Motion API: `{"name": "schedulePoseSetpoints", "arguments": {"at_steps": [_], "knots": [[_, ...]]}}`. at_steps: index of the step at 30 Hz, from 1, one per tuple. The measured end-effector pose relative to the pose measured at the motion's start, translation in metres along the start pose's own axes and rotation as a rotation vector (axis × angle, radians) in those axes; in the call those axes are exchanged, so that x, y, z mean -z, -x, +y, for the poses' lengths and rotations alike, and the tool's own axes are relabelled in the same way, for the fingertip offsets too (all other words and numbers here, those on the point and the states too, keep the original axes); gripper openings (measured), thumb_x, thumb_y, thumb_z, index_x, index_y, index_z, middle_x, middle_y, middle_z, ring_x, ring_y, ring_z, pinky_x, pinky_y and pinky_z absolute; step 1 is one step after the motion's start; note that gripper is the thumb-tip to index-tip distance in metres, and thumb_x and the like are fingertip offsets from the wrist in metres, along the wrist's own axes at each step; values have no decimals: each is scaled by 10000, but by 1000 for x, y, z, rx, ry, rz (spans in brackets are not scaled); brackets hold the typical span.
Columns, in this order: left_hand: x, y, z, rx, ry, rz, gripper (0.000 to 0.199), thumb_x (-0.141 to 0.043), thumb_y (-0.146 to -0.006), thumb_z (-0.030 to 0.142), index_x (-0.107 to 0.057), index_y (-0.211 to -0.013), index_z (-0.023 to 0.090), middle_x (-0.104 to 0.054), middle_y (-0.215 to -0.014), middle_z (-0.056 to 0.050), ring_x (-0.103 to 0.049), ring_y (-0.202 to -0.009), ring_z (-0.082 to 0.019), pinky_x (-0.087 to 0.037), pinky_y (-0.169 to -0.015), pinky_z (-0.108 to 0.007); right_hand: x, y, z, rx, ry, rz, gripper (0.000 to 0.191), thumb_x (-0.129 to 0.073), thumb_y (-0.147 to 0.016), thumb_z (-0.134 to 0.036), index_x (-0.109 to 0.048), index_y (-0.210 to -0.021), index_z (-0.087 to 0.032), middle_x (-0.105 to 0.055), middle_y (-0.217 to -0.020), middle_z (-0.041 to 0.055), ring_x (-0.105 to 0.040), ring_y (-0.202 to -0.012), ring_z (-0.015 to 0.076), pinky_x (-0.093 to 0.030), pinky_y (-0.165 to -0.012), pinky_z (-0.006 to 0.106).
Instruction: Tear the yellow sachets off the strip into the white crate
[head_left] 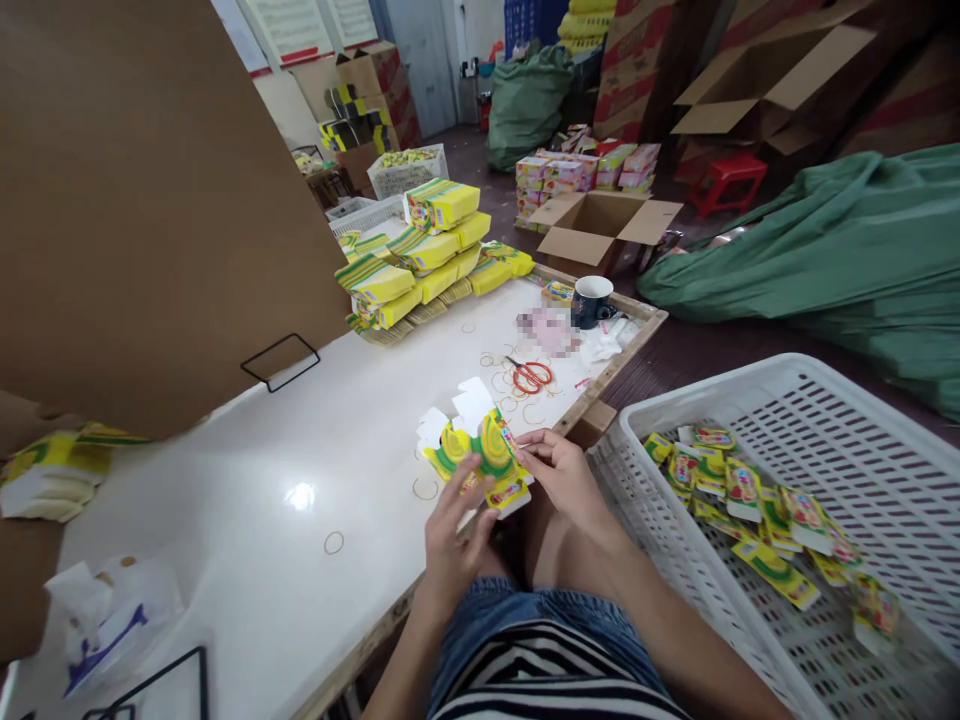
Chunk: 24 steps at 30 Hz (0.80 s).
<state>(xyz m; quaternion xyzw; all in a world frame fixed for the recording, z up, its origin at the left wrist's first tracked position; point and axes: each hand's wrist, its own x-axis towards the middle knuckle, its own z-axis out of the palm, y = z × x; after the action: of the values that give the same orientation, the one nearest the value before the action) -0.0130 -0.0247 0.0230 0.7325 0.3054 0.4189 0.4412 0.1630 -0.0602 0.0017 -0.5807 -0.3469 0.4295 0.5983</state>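
Note:
Several unfolded yellow-green cardboard box blanks [487,445] with white flaps are at the front edge of the white table, partly over my lap. My left hand [456,520] lies over their lower left part, fingers spread and slightly blurred, touching the printed card. At their right edge, my right hand [559,475] pinches a printed side panel between thumb and fingers. Beyond the blanks, red-handled scissors [532,377] lie among loose rubber bands. Stacks of flat yellow blanks [427,250] stand farther back on the table.
A white basket [806,375] with small yellow boxes is at my right. A dark mug [592,302] stands near the table's far right corner. A large brown carton [135,200] rises at the left, with a black wire frame [280,362] beside it. Green sacks [840,240] lie beyond the basket.

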Motion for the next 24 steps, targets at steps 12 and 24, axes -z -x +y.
{"name": "schedulePoseSetpoints", "arguments": {"at_steps": [12, 24], "knots": [[-3, -19, -2, 489, 719, -27, 475, -733, -681, 597, -706, -959, 213, -727, -1104, -106, -682, -1022, -283, -574, -807, -376, -18, 18, -4, -49, -226, -36, 326, -754, -712, -476, -660, -838, -190, -722, -804, 44, -673, -771, 198, -543, -736, 325], [-13, -21, -4, 498, 654, 52, 446, -737, -732, 488, -674, -1008, 143, -751, -977, -114, -715, -817, -221, -569, -692, -301, -19, 26, -20, -40, -131, -89, 360, -738, -737, -472, -668, -912, -165, -718, -883, 71, -665, -795, 205, -549, -738, 333]]}}
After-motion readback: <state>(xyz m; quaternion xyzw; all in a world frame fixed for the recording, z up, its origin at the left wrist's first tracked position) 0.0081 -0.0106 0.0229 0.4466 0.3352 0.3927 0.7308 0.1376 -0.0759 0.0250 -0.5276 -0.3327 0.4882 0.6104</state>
